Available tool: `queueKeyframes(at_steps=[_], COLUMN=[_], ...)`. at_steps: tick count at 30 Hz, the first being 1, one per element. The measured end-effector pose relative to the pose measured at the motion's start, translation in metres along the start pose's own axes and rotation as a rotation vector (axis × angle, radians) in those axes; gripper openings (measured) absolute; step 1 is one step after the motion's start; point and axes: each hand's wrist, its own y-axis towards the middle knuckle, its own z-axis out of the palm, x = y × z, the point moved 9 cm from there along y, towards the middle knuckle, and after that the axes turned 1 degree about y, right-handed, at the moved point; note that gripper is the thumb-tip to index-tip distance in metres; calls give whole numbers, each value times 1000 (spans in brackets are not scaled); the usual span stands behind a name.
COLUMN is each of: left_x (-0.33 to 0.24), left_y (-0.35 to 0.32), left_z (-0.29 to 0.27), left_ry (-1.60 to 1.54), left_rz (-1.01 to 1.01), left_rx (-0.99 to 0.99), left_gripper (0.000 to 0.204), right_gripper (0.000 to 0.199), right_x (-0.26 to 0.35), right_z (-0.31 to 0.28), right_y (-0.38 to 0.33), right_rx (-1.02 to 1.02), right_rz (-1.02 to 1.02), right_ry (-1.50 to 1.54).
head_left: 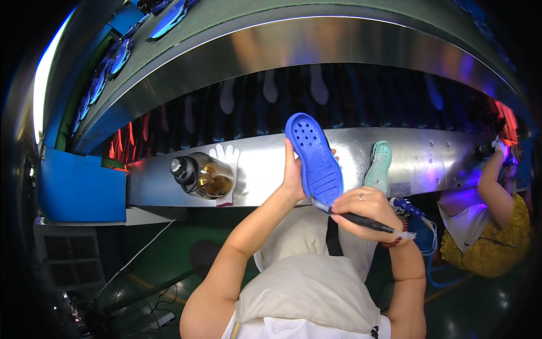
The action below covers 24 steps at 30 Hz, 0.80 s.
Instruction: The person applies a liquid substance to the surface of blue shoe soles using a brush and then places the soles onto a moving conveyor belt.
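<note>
A blue shoe sole (pixel 316 161), held over the worktop (pixel 261 175), its sides clasped by the left hand (pixel 292 176); the right hand (pixel 370 210) pinches a black-handled brush (pixel 368 222) at its heel. Light, even strokes with the sole steady should suit.

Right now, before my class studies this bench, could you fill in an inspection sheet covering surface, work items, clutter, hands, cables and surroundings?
Surface: shiny metal bench, with bright reflections.
Work items: blue shoe sole, holes at its upper end; black-handled tool, tip at the sole's lower end, too blurred to identify.
Clutter: bottle of amber liquid and white glove at left; pale green sole at right.
Hands: left hand holds the blue shoe sole; right hand grips the tool.
Cables: pale cable at lower left; blue hose at lower right.
Surroundings: blue box at left; another person in yellow at right.
</note>
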Motion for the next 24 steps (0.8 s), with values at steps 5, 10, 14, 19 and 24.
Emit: queueKeyframes(at_steps=[5, 10, 14, 19, 24], left_x=[-4, -28, -41, -57, -52], left_y=[-8, -16, -15, -17, -21], left_z=[42, 68, 71, 78, 75], left_ry=[-16, 1, 23, 94, 71], left_rz=[11, 133, 168, 176, 231], left_rx=[110, 299, 214, 311, 69], left_gripper=[86, 87, 84, 83, 70], right_gripper=[12, 14, 18, 16, 14], right_x=[-21, 7, -30, -9, -49], right_z=[-41, -8, -38, -14, -21], right_y=[4, 6, -7, -3, -13], right_rx=[-337, -3, -276, -12, -316], right_rz=[124, -22, 89, -12, 119], right_ry=[53, 386, 304, 497, 852])
